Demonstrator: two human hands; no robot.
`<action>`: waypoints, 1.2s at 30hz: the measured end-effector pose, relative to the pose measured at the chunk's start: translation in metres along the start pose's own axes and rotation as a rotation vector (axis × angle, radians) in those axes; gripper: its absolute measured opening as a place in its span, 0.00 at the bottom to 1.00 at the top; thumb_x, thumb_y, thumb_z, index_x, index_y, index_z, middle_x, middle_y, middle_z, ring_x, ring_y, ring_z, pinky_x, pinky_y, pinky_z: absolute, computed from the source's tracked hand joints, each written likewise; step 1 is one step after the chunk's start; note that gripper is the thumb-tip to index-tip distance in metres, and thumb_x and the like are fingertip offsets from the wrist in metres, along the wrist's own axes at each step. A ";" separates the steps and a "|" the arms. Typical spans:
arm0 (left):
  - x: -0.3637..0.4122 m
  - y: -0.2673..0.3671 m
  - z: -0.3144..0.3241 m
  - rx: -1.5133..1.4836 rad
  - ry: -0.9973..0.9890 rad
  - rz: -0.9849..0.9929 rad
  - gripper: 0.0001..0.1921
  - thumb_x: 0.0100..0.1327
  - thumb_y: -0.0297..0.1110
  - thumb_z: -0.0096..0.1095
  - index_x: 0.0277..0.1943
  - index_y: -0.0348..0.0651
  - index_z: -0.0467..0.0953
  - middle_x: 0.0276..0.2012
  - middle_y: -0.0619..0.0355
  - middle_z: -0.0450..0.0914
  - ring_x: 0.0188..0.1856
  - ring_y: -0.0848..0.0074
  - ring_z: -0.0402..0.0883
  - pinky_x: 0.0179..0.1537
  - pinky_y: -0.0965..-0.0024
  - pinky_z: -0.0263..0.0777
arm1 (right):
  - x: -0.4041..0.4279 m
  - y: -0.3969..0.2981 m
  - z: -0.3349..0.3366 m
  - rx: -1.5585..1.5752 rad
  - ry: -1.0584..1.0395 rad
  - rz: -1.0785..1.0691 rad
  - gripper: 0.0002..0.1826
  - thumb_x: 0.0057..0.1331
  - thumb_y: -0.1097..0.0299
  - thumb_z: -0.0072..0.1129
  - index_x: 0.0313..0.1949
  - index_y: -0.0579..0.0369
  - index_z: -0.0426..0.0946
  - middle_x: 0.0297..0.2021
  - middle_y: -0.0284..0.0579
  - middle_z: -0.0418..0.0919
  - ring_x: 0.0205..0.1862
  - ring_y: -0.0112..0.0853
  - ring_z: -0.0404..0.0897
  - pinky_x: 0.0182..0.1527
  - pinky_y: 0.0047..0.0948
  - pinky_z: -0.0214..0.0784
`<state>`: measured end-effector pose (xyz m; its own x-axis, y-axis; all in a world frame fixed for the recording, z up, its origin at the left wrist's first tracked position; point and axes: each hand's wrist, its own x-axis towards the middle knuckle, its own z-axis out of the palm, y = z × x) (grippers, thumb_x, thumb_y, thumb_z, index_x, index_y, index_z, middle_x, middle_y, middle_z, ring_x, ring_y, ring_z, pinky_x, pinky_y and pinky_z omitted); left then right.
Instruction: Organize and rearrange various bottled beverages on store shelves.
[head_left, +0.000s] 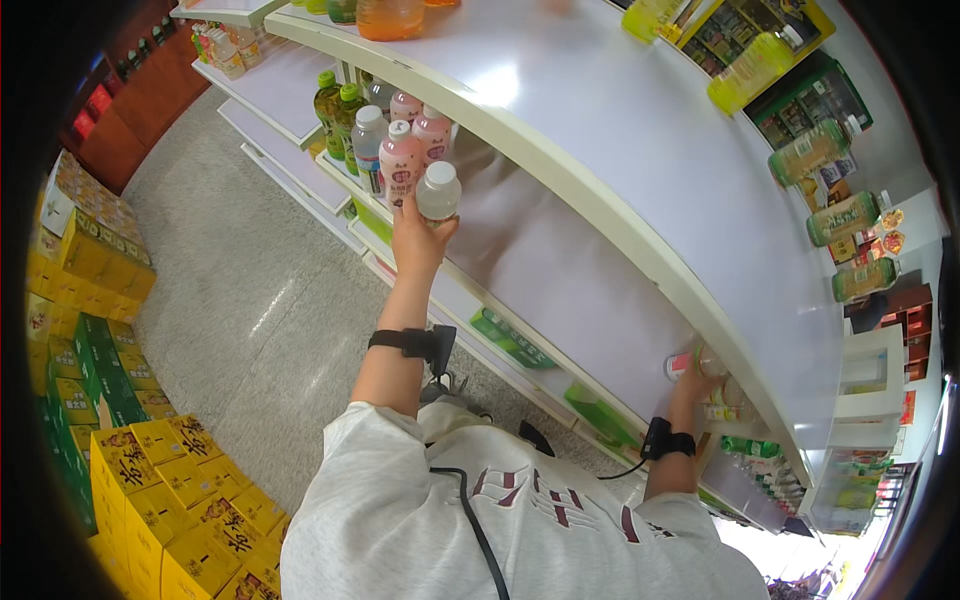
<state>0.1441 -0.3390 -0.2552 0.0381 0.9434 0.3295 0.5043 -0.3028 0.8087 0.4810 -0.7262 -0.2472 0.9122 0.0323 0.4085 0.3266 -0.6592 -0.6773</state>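
My left hand (420, 238) holds a clear plastic bottle with a white cap (439, 192) at the front of a white shelf (547, 262). Right against it stand pink-labelled bottles (400, 161), a clear bottle with a blue label (369, 146) and green-capped tea bottles (328, 116). At the other end of the same shelf, my right hand (699, 384) reaches in among clear bottles (724, 401), one of which, with a green cap or ring (708, 361), is at its fingers. A white-and-pink item (676, 366) lies beside that hand. The board's edge partly hides these things, so its grip is unclear.
The upper shelf's curved edge (525, 142) overhangs both hands. Orange drink bottles (390, 19) and yellow-green bottles (750, 71) stand on it. Lower shelves hold green packs (510, 337). Stacked yellow cartons (187, 495) stand on the grey floor (225, 262) across the aisle.
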 end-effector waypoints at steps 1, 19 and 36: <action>0.006 -0.003 0.000 -0.006 0.000 -0.003 0.36 0.42 0.37 0.74 0.55 0.42 0.64 0.43 0.43 0.72 0.44 0.50 0.75 0.44 0.57 0.71 | -0.005 -0.006 0.002 -0.003 0.003 -0.005 0.43 0.48 0.62 0.72 0.58 0.71 0.59 0.53 0.58 0.69 0.55 0.46 0.71 0.56 0.39 0.63; 0.031 -0.023 0.000 -0.162 -0.053 0.027 0.38 0.43 0.32 0.74 0.55 0.37 0.58 0.46 0.44 0.66 0.46 0.53 0.72 0.43 0.59 0.72 | -0.107 -0.267 0.157 0.706 -0.958 -0.230 0.27 0.50 0.81 0.67 0.50 0.64 0.67 0.48 0.47 0.74 0.48 0.30 0.76 0.50 0.28 0.71; 0.001 -0.043 -0.016 -0.282 -0.038 -0.051 0.26 0.57 0.33 0.65 0.54 0.34 0.61 0.46 0.44 0.67 0.49 0.57 0.70 0.48 0.62 0.68 | -0.156 -0.347 0.296 0.675 -1.117 -0.442 0.31 0.50 0.78 0.66 0.53 0.56 0.63 0.48 0.42 0.73 0.50 0.30 0.74 0.52 0.28 0.67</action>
<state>0.1090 -0.3272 -0.2822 0.0541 0.9612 0.2704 0.2471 -0.2752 0.9291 0.2982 -0.2804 -0.2570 0.3092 0.9340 0.1792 0.4013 0.0427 -0.9149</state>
